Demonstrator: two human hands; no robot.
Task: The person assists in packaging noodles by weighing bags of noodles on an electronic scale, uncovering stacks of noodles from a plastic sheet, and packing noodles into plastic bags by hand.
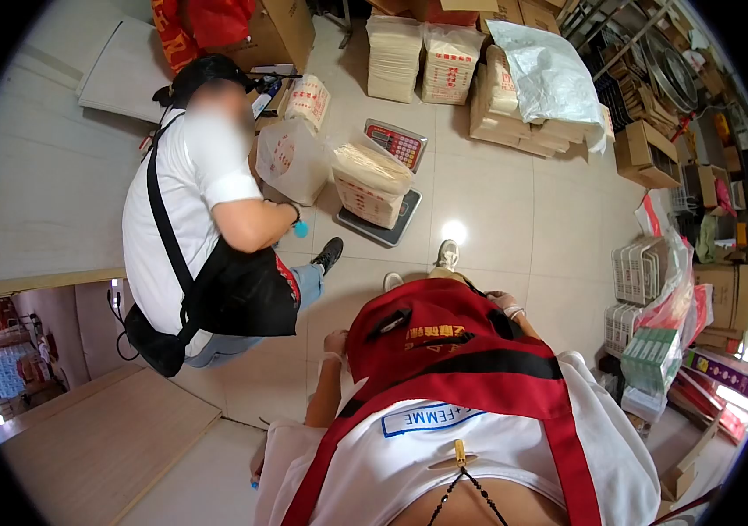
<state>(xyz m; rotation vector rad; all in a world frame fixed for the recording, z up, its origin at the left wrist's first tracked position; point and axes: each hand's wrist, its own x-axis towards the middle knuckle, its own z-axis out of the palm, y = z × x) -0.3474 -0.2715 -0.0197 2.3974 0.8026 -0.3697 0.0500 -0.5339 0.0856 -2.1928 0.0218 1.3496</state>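
Evidently, in the head view, the left hand and right hand were at the edges of the red apron; whether they gripped anything I couldn't tell. Farther off, a printed plastic bag already stood on the floor scale, right of a co-worker; other packs lay off it, beyond.

Right hand partly hidden, co-worker's head partly blurred

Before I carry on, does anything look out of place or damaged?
The purple box at far right lies aslant near the green boxes, looking untidy. The bundle looks off-centre on the scale, baring more platform on one side.
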